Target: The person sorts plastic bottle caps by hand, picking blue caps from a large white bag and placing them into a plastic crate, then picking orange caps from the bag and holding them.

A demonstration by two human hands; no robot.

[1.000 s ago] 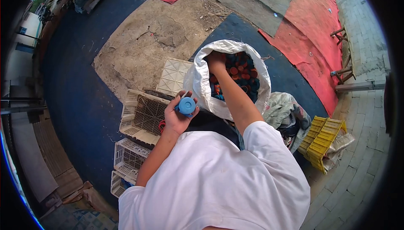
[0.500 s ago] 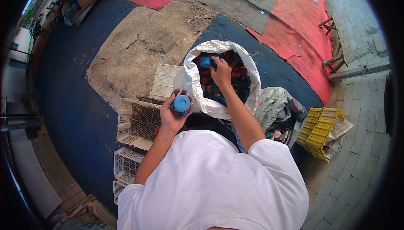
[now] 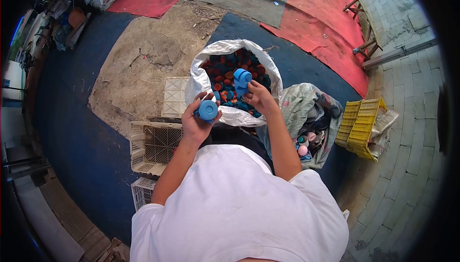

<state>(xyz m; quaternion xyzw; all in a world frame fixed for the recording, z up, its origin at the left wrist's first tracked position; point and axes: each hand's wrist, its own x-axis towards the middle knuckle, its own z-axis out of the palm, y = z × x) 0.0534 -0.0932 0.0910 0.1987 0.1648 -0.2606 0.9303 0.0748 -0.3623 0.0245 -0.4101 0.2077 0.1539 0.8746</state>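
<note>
The left hand (image 3: pixel 195 126) curls round a blue cap (image 3: pixel 208 110) beside the white sack's rim (image 3: pixel 195 76) while the right hand (image 3: pixel 261 99) pinches another blue piece (image 3: pixel 242 81), best gripped lightly at its edge.

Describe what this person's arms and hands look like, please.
These are human arms, with no cables or machine parts in sight. The left hand and right hand wear no gloves, and I see no watch or bracelet at the wrists. The forearms are uncovered. Higher up come the short, loose sleeves of a white shirt without visible print.
</note>
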